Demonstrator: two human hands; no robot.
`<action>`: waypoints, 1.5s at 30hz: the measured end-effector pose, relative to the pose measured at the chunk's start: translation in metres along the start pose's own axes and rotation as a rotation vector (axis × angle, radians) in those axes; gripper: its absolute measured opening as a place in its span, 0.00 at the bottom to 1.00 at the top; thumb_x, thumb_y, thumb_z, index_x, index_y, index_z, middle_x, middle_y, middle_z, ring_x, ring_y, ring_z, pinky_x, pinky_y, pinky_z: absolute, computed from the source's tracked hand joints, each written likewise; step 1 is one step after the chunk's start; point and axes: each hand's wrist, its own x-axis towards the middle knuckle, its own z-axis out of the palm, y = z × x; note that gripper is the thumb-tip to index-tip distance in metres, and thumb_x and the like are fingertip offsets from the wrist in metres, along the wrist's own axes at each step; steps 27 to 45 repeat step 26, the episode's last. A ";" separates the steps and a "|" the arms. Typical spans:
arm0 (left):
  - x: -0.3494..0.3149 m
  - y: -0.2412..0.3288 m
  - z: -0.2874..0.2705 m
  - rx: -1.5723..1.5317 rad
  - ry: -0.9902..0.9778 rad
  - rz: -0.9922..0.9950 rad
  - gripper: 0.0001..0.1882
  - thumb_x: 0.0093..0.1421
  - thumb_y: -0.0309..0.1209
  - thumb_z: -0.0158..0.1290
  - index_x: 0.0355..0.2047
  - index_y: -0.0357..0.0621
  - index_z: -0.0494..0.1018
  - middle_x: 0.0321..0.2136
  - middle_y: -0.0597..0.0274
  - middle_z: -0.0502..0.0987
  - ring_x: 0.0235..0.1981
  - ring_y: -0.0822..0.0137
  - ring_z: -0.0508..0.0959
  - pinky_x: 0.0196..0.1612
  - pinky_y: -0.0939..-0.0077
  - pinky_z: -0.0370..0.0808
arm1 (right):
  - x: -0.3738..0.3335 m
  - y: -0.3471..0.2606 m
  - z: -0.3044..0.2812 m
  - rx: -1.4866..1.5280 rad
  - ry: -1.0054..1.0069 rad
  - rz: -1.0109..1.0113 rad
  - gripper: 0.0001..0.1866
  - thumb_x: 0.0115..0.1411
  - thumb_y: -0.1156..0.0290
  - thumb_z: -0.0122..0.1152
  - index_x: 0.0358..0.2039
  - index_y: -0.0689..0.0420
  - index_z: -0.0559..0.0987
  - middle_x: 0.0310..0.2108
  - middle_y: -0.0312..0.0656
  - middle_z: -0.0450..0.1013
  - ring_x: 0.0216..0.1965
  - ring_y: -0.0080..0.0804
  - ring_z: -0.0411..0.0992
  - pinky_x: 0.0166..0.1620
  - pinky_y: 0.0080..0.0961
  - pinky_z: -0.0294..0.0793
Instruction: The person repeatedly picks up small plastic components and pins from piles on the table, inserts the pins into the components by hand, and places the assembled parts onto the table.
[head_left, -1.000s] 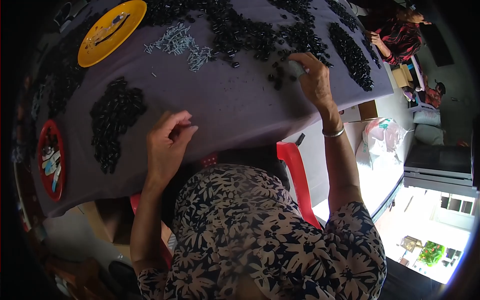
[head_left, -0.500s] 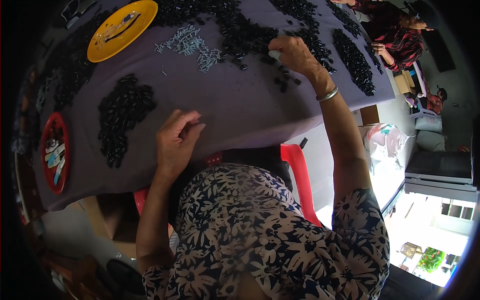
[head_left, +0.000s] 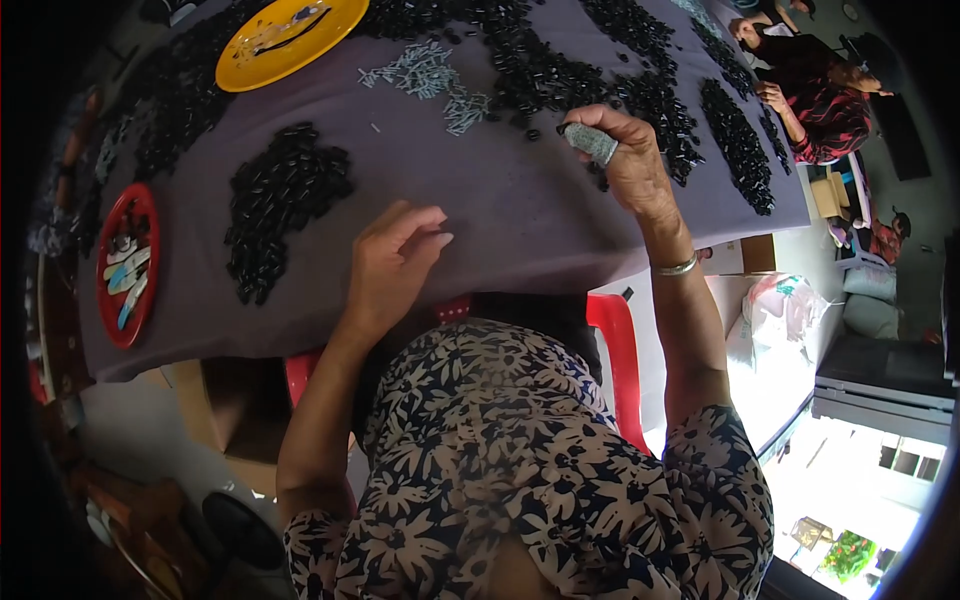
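Observation:
My right hand (head_left: 635,165) is raised over the table's right part, with a grey fabric finger cover (head_left: 590,143) on one finger. Pinched at its fingertips is a small black cylindrical piece (head_left: 563,129). My left hand (head_left: 390,268) hovers above the near edge, fingers loosely curled, with a small gap between thumb and forefinger and nothing visible between them. Beyond the left hand lies a heap of black cylindrical pieces (head_left: 283,205). A pile of small silvery pins or screws (head_left: 420,72) sits farther back, and a larger spread of black pieces (head_left: 535,75) reaches toward my right hand.
A yellow plate (head_left: 240,72) stands at the far left, a red tray with small tools (head_left: 152,225) at the left edge. More black pieces (head_left: 737,150) lie on the right of the purple-grey cloth (head_left: 480,215). A person in a red checked shirt (head_left: 835,120) works at far right.
My right hand has drawn back from the black pieces toward me, turning so the finger cover shows fully. My left hand stays curled near the table edge. The view has shifted slightly.

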 end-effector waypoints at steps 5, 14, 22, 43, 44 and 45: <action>0.001 0.001 -0.003 -0.125 0.075 -0.025 0.12 0.55 0.22 0.60 0.40 0.39 0.76 0.30 0.63 0.75 0.31 0.74 0.74 0.33 0.82 0.71 | -0.010 -0.006 0.036 0.265 -0.115 -0.005 0.06 0.58 0.75 0.63 0.36 0.60 0.81 0.31 0.35 0.77 0.33 0.18 0.72 0.34 0.16 0.69; 0.007 0.016 -0.011 -0.044 0.090 0.072 0.17 0.52 0.18 0.61 0.43 0.38 0.75 0.32 0.63 0.76 0.32 0.73 0.75 0.35 0.78 0.73 | -0.017 -0.017 0.097 0.169 -0.287 0.118 0.05 0.58 0.73 0.65 0.35 0.58 0.82 0.29 0.29 0.76 0.30 0.13 0.68 0.33 0.14 0.67; 0.002 0.010 -0.013 0.004 0.114 0.090 0.14 0.51 0.19 0.62 0.40 0.37 0.77 0.30 0.60 0.78 0.27 0.69 0.76 0.32 0.78 0.73 | -0.017 -0.021 0.112 0.018 -0.323 0.062 0.05 0.59 0.74 0.65 0.35 0.60 0.81 0.27 0.30 0.76 0.30 0.13 0.69 0.35 0.15 0.70; 0.001 0.008 -0.021 0.073 0.055 0.045 0.16 0.51 0.20 0.63 0.42 0.37 0.77 0.30 0.59 0.79 0.33 0.68 0.79 0.38 0.78 0.75 | -0.009 -0.024 0.110 -0.091 -0.427 0.104 0.05 0.59 0.73 0.64 0.35 0.60 0.81 0.28 0.32 0.77 0.32 0.15 0.71 0.37 0.16 0.72; 0.001 0.008 -0.021 0.073 0.055 0.045 0.16 0.51 0.20 0.63 0.42 0.37 0.77 0.30 0.59 0.79 0.33 0.68 0.79 0.38 0.78 0.75 | -0.009 -0.024 0.110 -0.091 -0.427 0.104 0.05 0.59 0.73 0.64 0.35 0.60 0.81 0.28 0.32 0.77 0.32 0.15 0.71 0.37 0.16 0.72; 0.001 0.008 -0.021 0.073 0.055 0.045 0.16 0.51 0.20 0.63 0.42 0.37 0.77 0.30 0.59 0.79 0.33 0.68 0.79 0.38 0.78 0.75 | -0.009 -0.024 0.110 -0.091 -0.427 0.104 0.05 0.59 0.73 0.64 0.35 0.60 0.81 0.28 0.32 0.77 0.32 0.15 0.71 0.37 0.16 0.72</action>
